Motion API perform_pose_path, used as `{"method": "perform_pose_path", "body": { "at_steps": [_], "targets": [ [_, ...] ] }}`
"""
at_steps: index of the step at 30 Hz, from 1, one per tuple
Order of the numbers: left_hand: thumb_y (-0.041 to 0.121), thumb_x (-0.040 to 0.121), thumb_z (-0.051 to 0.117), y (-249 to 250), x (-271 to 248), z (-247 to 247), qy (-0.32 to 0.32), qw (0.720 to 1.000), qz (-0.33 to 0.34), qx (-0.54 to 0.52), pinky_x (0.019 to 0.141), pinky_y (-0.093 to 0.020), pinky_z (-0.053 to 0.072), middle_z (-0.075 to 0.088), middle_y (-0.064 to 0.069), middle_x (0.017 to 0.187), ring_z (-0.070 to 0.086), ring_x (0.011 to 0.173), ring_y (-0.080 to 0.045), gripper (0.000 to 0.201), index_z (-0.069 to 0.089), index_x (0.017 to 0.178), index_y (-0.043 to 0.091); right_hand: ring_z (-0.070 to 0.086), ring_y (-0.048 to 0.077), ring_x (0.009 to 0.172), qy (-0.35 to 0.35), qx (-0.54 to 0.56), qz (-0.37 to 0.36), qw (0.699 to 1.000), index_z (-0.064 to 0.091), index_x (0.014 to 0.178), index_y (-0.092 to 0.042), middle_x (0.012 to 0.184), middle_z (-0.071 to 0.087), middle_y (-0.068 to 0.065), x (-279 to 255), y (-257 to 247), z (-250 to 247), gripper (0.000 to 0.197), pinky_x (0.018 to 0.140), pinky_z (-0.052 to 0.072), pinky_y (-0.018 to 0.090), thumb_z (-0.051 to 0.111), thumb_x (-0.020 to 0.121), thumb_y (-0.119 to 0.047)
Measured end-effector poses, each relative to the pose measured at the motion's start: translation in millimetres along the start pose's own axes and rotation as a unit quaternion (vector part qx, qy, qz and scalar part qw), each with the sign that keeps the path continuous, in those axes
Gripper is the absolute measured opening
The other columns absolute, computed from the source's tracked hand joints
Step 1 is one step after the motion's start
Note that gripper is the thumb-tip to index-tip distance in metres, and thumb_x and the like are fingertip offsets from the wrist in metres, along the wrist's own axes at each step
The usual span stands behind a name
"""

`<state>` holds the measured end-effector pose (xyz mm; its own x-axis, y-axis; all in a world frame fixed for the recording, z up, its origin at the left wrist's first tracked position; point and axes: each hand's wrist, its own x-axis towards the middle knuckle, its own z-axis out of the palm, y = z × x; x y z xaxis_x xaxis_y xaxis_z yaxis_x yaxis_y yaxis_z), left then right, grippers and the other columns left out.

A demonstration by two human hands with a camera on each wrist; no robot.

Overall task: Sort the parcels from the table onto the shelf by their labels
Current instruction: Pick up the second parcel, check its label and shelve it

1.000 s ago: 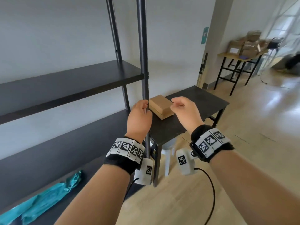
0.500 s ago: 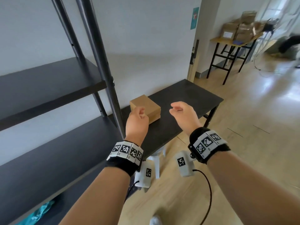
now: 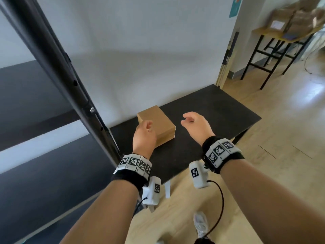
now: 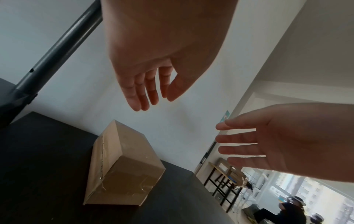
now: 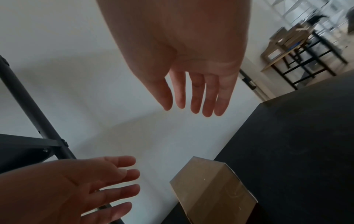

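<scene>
A brown cardboard parcel (image 3: 159, 125) sealed with clear tape lies on the left part of the black table (image 3: 214, 113), close to the wall. No label shows on its visible faces. My left hand (image 3: 145, 132) hovers over the parcel's near left side with relaxed fingers and holds nothing. My right hand (image 3: 192, 123) floats above the table to the right of the parcel, also with loose straight fingers. In the left wrist view the parcel (image 4: 122, 166) lies below my left hand (image 4: 147, 91) with a clear gap. In the right wrist view the parcel (image 5: 212, 191) sits low, under both palms.
A black metal shelf (image 3: 35, 182) with a thick upright post (image 3: 58, 67) stands directly left of the table. A second wooden-topped table (image 3: 267, 30) with more cardboard boxes stands far right by the wall. The floor is light wood.
My view has moved forward and right, from the shelf post to the table. Both hands came closer to the parcel and uncurled; the left hand now hangs over it.
</scene>
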<state>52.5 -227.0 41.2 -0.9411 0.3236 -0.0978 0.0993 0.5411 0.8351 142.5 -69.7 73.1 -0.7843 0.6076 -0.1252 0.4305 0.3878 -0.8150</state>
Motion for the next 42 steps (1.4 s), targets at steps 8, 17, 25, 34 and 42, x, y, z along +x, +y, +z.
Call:
{"method": "perform_pose_path", "body": {
  "at_steps": [8, 17, 25, 34, 42],
  "targets": [
    [0.012, 0.094, 0.049, -5, 43, 46, 0.060, 0.991, -0.118, -0.012, 0.087, -0.027, 0.043, 0.057, -0.004, 0.140, 0.056, 0.124, -0.020, 0.047, 0.053, 0.141, 0.015, 0.056, 0.021, 0.124, -0.147, -0.061, -0.035, 0.987, 0.051, 0.141, -0.017, 0.138, 0.058, 0.007, 95, 19, 8, 0.045, 0.091, 0.039, 0.026, 0.055, 0.097, -0.026],
    [0.027, 0.103, 0.046, -28, 61, 91, 0.076, 0.966, -0.248, -0.002, 0.111, -0.036, 0.036, 0.038, -0.007, 0.159, 0.040, 0.143, -0.026, 0.057, 0.030, 0.156, 0.012, 0.060, 0.024, 0.120, -0.273, -0.137, -0.040, 0.951, 0.041, 0.150, -0.013, 0.138, 0.058, 0.008, 150, 56, 30, 0.057, 0.086, 0.040, 0.026, 0.055, 0.097, -0.027],
    [0.027, 0.101, 0.048, -34, 65, 108, 0.113, 0.958, -0.262, -0.035, 0.093, -0.030, 0.044, 0.058, -0.005, 0.141, 0.056, 0.125, -0.023, 0.049, 0.044, 0.148, 0.015, 0.062, 0.023, 0.112, -0.301, -0.129, -0.048, 0.944, 0.050, 0.140, -0.014, 0.129, 0.064, 0.004, 162, 75, 46, 0.049, 0.079, 0.042, 0.028, 0.054, 0.092, -0.016],
    [0.021, 0.102, 0.047, -8, 59, 108, 0.219, 0.953, -0.208, -0.033, 0.084, -0.022, 0.040, 0.062, -0.001, 0.131, 0.058, 0.116, -0.015, 0.036, 0.059, 0.135, 0.017, 0.060, 0.022, 0.089, -0.297, -0.116, -0.014, 0.948, 0.053, 0.118, -0.008, 0.100, 0.060, 0.003, 162, 88, 48, 0.035, 0.067, 0.040, 0.031, 0.059, 0.093, -0.031],
    [0.010, 0.097, 0.053, -5, 52, 121, 0.227, 0.963, -0.136, 0.050, 0.097, -0.036, 0.052, 0.062, -0.003, 0.120, 0.059, 0.114, -0.021, 0.028, 0.070, 0.119, 0.015, 0.060, 0.026, 0.088, -0.326, -0.140, 0.000, 0.935, 0.059, 0.112, -0.006, 0.091, 0.060, 0.003, 154, 103, 54, 0.035, 0.062, 0.037, 0.031, 0.051, 0.095, -0.036]
  ]
}}
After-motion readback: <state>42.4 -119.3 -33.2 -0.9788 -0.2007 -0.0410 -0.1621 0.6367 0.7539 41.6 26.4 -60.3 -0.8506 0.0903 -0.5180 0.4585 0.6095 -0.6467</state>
